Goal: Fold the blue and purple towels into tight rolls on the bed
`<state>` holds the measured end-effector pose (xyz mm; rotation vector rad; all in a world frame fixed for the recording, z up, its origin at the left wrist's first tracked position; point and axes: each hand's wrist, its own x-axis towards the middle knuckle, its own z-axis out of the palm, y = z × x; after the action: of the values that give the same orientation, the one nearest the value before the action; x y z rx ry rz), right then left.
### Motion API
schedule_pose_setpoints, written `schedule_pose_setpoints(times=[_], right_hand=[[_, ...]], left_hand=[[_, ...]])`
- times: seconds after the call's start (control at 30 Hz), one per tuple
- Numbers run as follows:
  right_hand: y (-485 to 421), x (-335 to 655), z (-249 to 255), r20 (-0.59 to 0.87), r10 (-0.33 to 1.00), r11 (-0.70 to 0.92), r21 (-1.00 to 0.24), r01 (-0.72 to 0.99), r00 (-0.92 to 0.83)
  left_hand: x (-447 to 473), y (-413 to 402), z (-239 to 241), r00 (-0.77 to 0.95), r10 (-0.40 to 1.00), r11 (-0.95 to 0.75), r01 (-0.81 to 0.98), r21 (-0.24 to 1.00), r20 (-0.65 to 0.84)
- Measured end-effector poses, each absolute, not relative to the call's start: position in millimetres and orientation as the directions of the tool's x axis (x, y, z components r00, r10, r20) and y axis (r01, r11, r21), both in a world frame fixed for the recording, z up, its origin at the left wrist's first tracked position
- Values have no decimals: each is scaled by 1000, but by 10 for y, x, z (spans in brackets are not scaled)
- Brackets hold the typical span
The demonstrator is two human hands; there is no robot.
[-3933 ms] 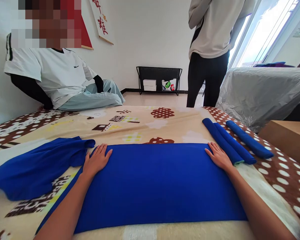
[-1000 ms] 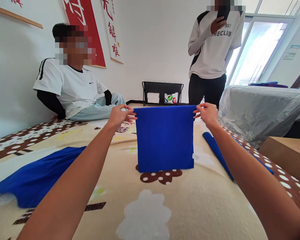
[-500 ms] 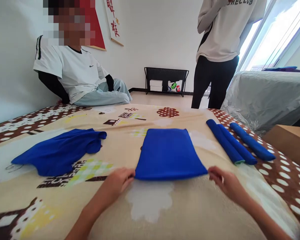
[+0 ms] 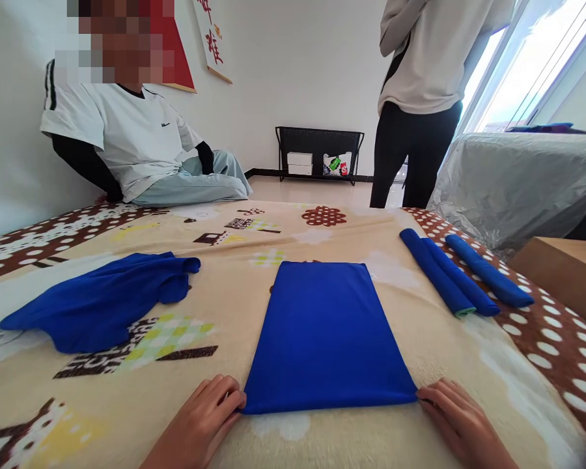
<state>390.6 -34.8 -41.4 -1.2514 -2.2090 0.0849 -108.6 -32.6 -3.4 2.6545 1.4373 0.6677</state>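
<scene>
A folded blue cloth (image 4: pixel 329 335) lies flat in front of me, its near edge stretched between my two hands. My left hand (image 4: pixel 208 413) pinches the near left corner. At the near right corner, the fingers of my right hand (image 4: pixel 456 413) are closed on the same cloth. To the left rests a crumpled blue cloth (image 4: pixel 107 296), loosely spread with one end curled. Several rolled blue cloths (image 4: pixel 437 273) lie side by side on the right, one rolled cloth (image 4: pixel 488 270) slightly apart from the others.
A patterned blanket (image 4: pixel 361 436) covers the bed. One person (image 4: pixel 122 137) sits on its far left edge; another person (image 4: pixel 420 98) stands beyond it at the right. A cardboard box (image 4: pixel 561 273) and a plastic-covered piece of furniture (image 4: pixel 517 176) are at the right. A black rack (image 4: pixel 320 140) stands by the wall.
Both hands have drawn the near edge of the folded cloth toward me, and the cloth now lies flatter and looks longer. The view has shifted slightly.
</scene>
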Motion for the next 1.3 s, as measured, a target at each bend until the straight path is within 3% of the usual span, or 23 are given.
schedule_pose_setpoints(times=[0.13,0.27,0.43,0.57,0.7,0.87,1.03,1.13,1.3], right_hand=[[-158,3755,-96,393,838,517,-347,782,-379],[290,2937,132,456,856,437,-385,813,-245],[379,2067,-165,320,835,537,-299,789,-447],[33,2571,-442,234,856,508,-219,833,-460],[-247,3322,-575,311,900,361,-144,921,-304],[251,2983,-303,321,900,358,-165,919,-294],[1188,2217,-86,230,852,513,-180,839,-471],[1409,2482,-191,189,866,493,-175,853,-462],[1499,3339,-276,168,942,318,-177,931,-290]], left_hand=[[-833,-156,201,441,861,-501,820,276,253],[-40,342,311,334,885,-426,862,276,323],[557,530,-45,445,853,-506,833,226,272],[75,137,-243,471,848,-512,847,144,245],[-484,-225,-271,456,851,-480,876,35,261],[-87,217,-5,416,869,-460,879,124,269],[473,1213,77,515,825,-556,814,168,234],[103,1434,-56,483,857,-511,840,180,180],[-738,1384,-26,351,929,-367,908,199,115]])
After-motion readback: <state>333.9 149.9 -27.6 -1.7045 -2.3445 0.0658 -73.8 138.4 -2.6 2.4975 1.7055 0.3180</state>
